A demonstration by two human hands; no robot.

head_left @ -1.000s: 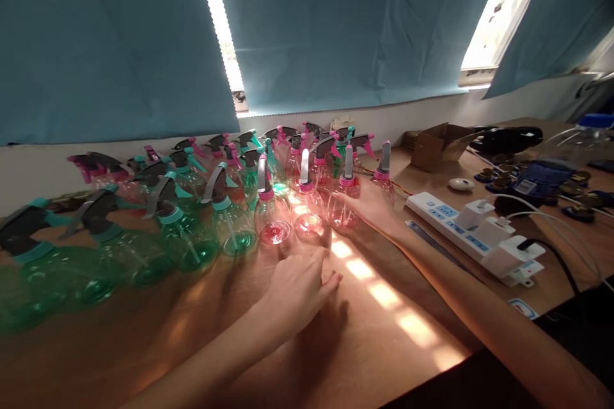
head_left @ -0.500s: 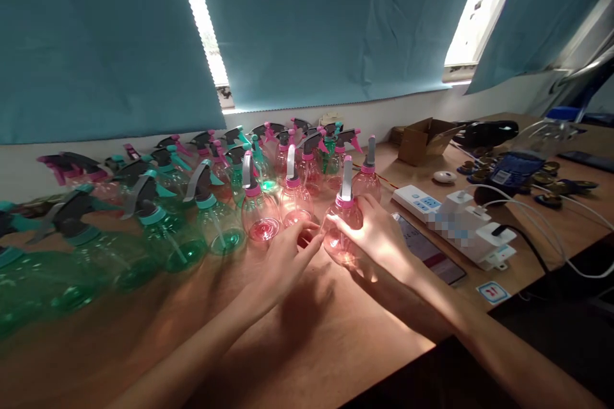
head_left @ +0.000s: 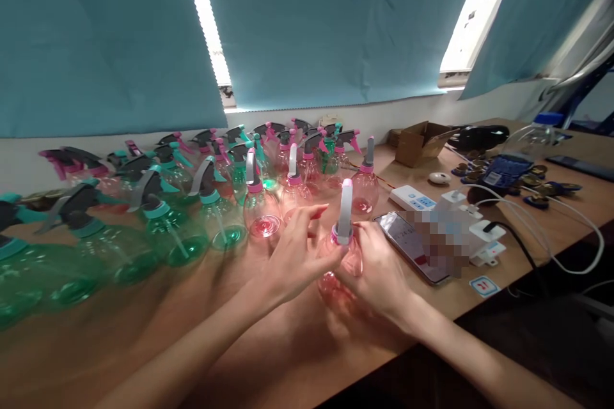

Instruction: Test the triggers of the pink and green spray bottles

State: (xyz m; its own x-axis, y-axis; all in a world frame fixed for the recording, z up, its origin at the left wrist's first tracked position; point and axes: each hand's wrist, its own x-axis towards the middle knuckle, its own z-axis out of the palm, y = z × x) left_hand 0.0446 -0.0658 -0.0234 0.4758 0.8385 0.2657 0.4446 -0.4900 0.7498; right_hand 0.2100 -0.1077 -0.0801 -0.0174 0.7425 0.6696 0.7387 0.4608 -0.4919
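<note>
A clear pink spray bottle [head_left: 333, 289] with a grey trigger and pink collar is held near the table's front edge. My right hand [head_left: 384, 271] wraps around its right side. My left hand [head_left: 300, 259] is open, fingers spread, its thumb reaching across to the bottle just below the collar; whether it presses on it I cannot tell. Beyond the left fingers stand two pink bottles, one of them a spray bottle [head_left: 263, 208] by the green row. Another pink spray bottle [head_left: 365, 188] stands behind my right hand.
Several green spray bottles [head_left: 177, 233] line the left, with more pink and green ones behind. To the right lie a phone [head_left: 407, 243], a power strip [head_left: 412, 198] with cables, a white mouse [head_left: 439, 177], a cardboard box [head_left: 417, 144] and a large plastic bottle [head_left: 525, 147].
My right hand has brought the pink spray bottle nearer to me, away from the row. My left hand has shifted right, its thumb now at the bottle.
</note>
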